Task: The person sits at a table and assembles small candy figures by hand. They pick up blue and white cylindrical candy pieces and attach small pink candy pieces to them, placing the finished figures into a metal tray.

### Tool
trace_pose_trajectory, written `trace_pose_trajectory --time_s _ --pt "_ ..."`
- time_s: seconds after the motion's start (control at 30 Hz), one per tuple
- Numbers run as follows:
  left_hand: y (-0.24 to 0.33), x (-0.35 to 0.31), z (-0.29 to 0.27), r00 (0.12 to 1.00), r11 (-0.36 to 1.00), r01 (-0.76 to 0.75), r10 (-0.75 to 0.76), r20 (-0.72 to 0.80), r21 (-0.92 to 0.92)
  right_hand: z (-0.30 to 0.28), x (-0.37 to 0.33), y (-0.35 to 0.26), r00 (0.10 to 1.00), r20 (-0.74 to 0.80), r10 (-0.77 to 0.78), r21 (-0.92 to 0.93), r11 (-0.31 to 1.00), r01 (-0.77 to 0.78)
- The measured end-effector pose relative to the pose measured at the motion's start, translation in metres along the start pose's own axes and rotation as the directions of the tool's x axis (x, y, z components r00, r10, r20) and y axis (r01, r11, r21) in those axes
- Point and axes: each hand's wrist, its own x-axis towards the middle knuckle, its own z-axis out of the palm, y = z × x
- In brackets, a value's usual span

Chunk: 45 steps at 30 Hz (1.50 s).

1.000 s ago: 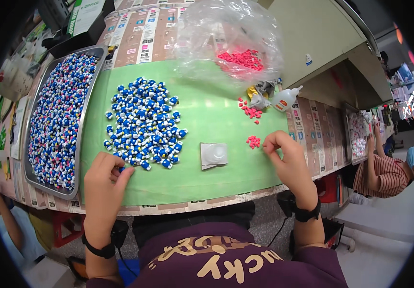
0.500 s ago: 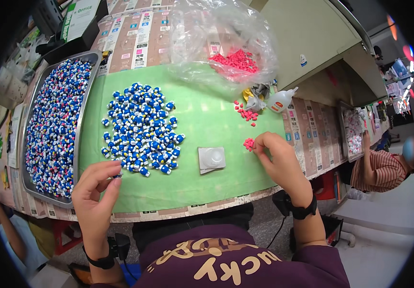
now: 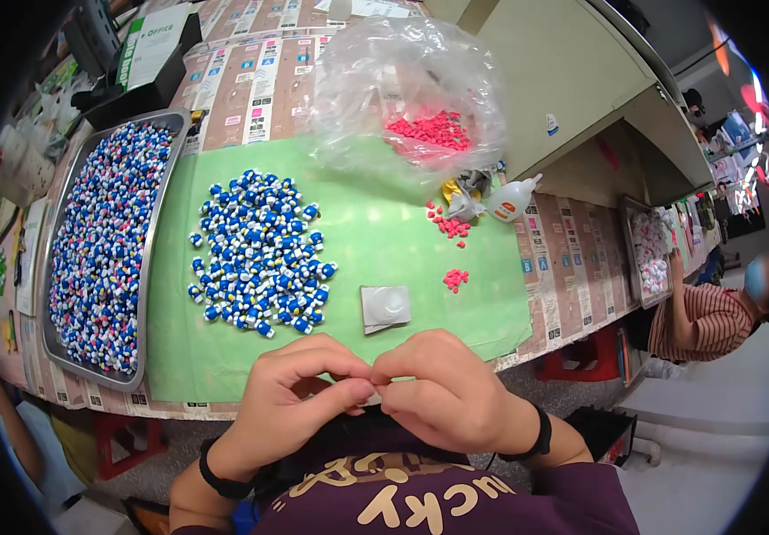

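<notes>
My left hand (image 3: 300, 401) and my right hand (image 3: 448, 392) meet at the table's front edge, fingertips pinched together. A whitish bit of a small piece (image 3: 374, 400) shows between them; the rest is hidden by the fingers. Beyond them lies a loose pile of small blue-and-white figures (image 3: 264, 250). A small white dish on a square pad (image 3: 386, 308) sits just ahead of my hands. To its right are a small cluster of pinkish-red pieces (image 3: 456, 281) and, further back, another scatter of red pieces (image 3: 449, 223).
A metal tray (image 3: 145, 303) full of similar figures stands at the left. At the back, a clear plastic bag (image 3: 349, 98) holds more red pieces. A white squeeze bottle (image 3: 511, 200) lies near a beige cabinet (image 3: 571, 80). Another person (image 3: 714, 312) works at the far right.
My left hand has moved right from beside the tray, where a small blue piece showed at its fingertips. My right hand has left the red cluster and come in to meet it.
</notes>
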Motion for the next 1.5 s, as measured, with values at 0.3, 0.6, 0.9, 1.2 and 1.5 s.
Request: trace_pose_trajectory --time_s 0.3,0.6,0.9,1.2,1.5 --pt "-0.01 -0.001 -0.005 0.992 0.931 0.086 -0.046 0.12 -0.354 0.007 -0.009 0.004 0.985 -0.11 0.135 0.312 0.945 -0.095" --pt "-0.005 0.0 0.002 1.0 0.995 0.021 -0.023 -0.018 -0.093 -0.011 0.0 0.004 0.996 0.022 -0.081 -0.103 0.991 0.082" --pt "-0.004 -0.009 -0.006 0.999 0.993 0.022 -0.025 -0.022 -0.116 0.003 0.001 0.008 1.0 -0.019 -0.021 0.01 1.0 0.021" --pt "-0.01 -0.004 0.001 0.994 0.998 -0.062 0.061 -0.091 -0.007 0.014 -0.007 0.016 0.991 -0.136 0.002 0.107 0.994 0.012" --pt "0.0 0.006 0.012 0.99 0.998 0.06 -0.058 -0.13 0.014 -0.006 -0.005 0.016 0.994 -0.065 -0.086 0.053 0.995 0.089"
